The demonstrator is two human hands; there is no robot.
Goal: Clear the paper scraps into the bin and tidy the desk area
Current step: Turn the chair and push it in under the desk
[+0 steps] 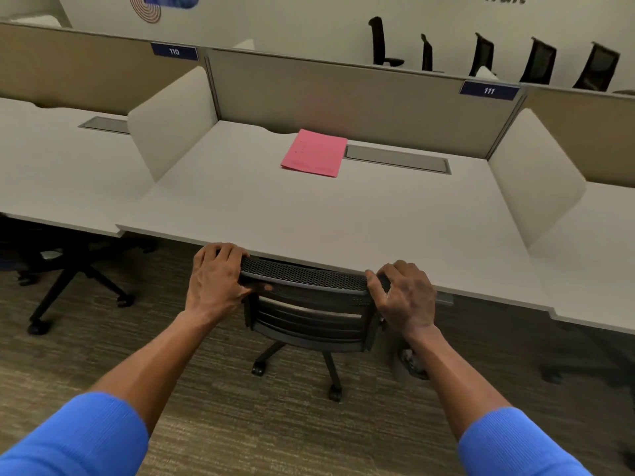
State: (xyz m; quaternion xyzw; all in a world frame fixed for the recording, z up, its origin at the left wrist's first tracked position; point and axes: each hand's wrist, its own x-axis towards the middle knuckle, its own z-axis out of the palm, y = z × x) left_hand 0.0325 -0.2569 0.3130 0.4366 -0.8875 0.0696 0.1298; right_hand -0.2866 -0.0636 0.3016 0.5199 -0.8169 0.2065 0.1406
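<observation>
The left hand (pixel 214 276) and the right hand (pixel 405 295) each curl their fingers over the top corners of the mesh chair back (pixel 304 280), clamped on it. The office chair (pixel 309 321) sits on casters, tucked against the desk (pixel 309 214) edge; it should roll easily on carpet and is rigid enough to steer from those corners. A pink paper sheet (pixel 314 152), light and floppy, lies flat far back on the desk. No bin is visible.

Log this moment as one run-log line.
left hand: gripping chair back | right hand: gripping chair back | chair: at desk edge | pink paper: on desk
</observation>
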